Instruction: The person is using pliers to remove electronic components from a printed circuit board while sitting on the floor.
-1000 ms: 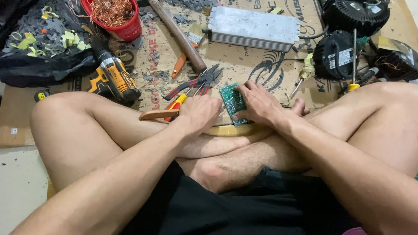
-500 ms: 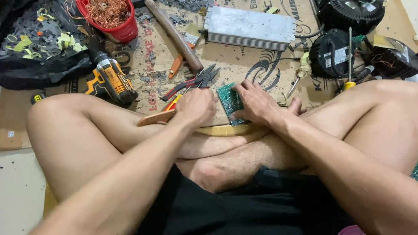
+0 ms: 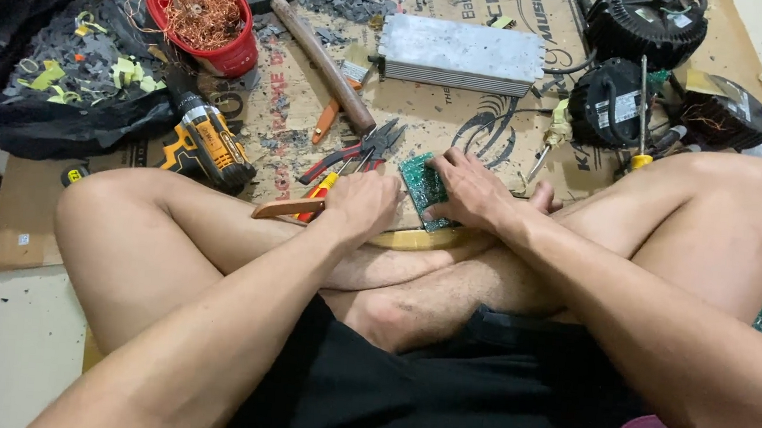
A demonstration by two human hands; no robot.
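Right hand (image 3: pixel 473 192) pressed flat, fingers spread, on the green circuit board (image 3: pixel 421 183), pinning it against the wood block just in front of the crossed legs. Left hand (image 3: pixel 359 205) closed round a tool handle (image 3: pixel 284 206), board just to its right, long axis running away from body. Pliers (image 3: pixel 359 149) just beyond left hand.

Circuit board (image 3: pixel 421 183) pinned under right hand (image 3: pixel 473 192), just right of left hand (image 3: pixel 359 205) | pliers (image 3: pixel 354 153) lying just beyond left hand | cordless drill (image 3: pixel 210 142) placed left of pliers | basket (image 3: pixel 230 55) set behind drill | metal box (image 3: pixel 461 55) laid beyond board | all on cardboard (image 3: pixel 461 121)
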